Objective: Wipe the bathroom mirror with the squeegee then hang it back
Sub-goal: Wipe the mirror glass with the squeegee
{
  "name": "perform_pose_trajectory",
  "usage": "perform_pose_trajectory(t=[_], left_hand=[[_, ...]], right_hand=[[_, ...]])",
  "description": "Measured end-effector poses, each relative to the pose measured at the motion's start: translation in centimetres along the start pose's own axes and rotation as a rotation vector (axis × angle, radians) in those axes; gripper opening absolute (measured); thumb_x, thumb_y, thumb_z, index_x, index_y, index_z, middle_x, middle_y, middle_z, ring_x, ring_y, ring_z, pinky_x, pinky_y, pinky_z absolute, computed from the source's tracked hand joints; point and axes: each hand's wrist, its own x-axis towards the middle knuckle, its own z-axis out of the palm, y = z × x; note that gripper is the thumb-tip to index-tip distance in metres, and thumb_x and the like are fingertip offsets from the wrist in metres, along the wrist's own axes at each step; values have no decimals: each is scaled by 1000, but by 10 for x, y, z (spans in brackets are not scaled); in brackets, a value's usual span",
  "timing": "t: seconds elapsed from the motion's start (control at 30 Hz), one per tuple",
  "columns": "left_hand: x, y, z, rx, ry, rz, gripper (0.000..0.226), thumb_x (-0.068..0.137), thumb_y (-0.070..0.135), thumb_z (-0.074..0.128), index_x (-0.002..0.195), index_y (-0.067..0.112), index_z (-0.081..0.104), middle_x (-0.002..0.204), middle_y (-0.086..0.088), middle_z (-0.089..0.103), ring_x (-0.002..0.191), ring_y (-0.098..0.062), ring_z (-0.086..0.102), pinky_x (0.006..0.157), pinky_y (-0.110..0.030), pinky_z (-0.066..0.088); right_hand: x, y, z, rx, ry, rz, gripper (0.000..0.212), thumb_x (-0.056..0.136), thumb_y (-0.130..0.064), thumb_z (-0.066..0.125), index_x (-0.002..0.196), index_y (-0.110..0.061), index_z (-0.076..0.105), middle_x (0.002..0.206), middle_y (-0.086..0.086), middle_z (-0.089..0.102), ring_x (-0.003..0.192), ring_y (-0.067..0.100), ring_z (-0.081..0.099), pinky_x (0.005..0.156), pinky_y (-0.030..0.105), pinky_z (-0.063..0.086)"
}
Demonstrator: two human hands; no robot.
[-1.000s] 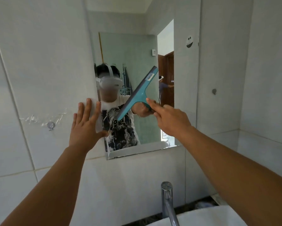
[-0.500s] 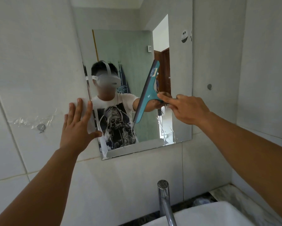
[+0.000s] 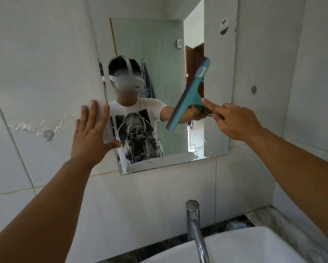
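A frameless mirror (image 3: 159, 54) hangs on the white tiled wall. My right hand (image 3: 233, 120) grips the handle of a teal squeegee (image 3: 189, 95), index finger stretched along it. The blade lies tilted against the right half of the glass, top end to the upper right, bottom end to the lower left. My left hand (image 3: 92, 133) is pressed flat, fingers spread, on the wall at the mirror's left edge, thumb over the glass. A small round hook (image 3: 254, 89) sits on the wall to the right of the mirror. Water streaks show near the mirror's lower right corner.
A chrome tap (image 3: 195, 228) rises over the white basin (image 3: 254, 247) below the mirror. A second metal hook (image 3: 48, 133) with torn clear tape is on the left wall. A side wall closes in on the right. A dark stone counter runs behind the basin.
The squeegee has moved rightward across the mirror and turned steeper, from the middle to the right half. My left hand has stayed at the left edge. The view has shifted slightly.
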Motion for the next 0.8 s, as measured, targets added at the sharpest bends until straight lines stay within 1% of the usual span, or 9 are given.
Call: perform_pose_trajectory(t=[0.2,0.4,0.53,0.6,0.67,0.7,0.73,0.77,0.8], left_hand=[[1,-1,1,14,6,2,122,72,48,80,157,31,-5,165,-4,-19,149,-29,-21,119,-56,3],[0,2,0,34,0,-10,123,72,47,81,157,31,-6,165,-6,-18,150,-30,-20,120,-56,4],[0,4,0,35,-5,-13,121,74,46,80,157,31,-6,165,-5,-19,149,-27,-22,120,-55,4],[0,4,-1,40,-9,-16,119,75,46,79,157,30,-7,165,-5,-19,149,-27,-22,121,-54,4],[-1,4,-2,53,-10,-15,118,76,48,77,157,29,-7,165,-5,-19,149,-27,-21,122,-54,5],[-1,5,-3,55,-12,-10,118,76,49,77,157,30,-6,165,-4,-19,149,-27,-21,122,-54,6],[0,5,-3,52,-18,-5,117,77,51,76,157,30,-7,165,-4,-18,149,-27,-20,122,-54,8],[-1,5,-4,53,-25,-4,115,77,54,74,157,32,-7,165,-3,-18,150,-26,-20,122,-54,9],[-1,4,-6,57,-29,-6,113,78,57,70,156,34,-8,165,-1,-18,150,-26,-18,121,-54,11]], right_hand=[[-50,35,13,134,-89,222,55,102,-33,39,151,-46,17,63,1,43,54,16,45,47,26,29],[-81,-9,39,477,-76,469,55,102,-30,41,150,-46,20,61,6,49,54,18,48,51,28,41],[-96,-48,59,691,-38,636,55,102,-30,40,149,-47,18,63,2,48,55,16,46,53,31,39],[-100,-74,64,804,-17,719,54,103,-31,38,150,-46,17,72,8,55,56,17,47,52,31,43],[-102,-103,64,931,4,795,55,104,-31,36,152,-44,13,91,10,62,64,19,55,56,32,48],[-102,-118,66,991,15,845,56,104,-31,36,152,-43,11,84,-2,39,70,20,58,62,35,50],[-102,-130,67,1044,21,896,56,104,-32,36,152,-44,11,129,10,41,74,20,59,67,37,51],[-101,-143,70,1088,23,945,56,104,-33,36,152,-45,11,102,16,61,72,20,57,67,38,49],[-100,-155,72,1121,28,983,56,103,-34,36,152,-46,10,97,16,60,69,19,54,64,36,47]])
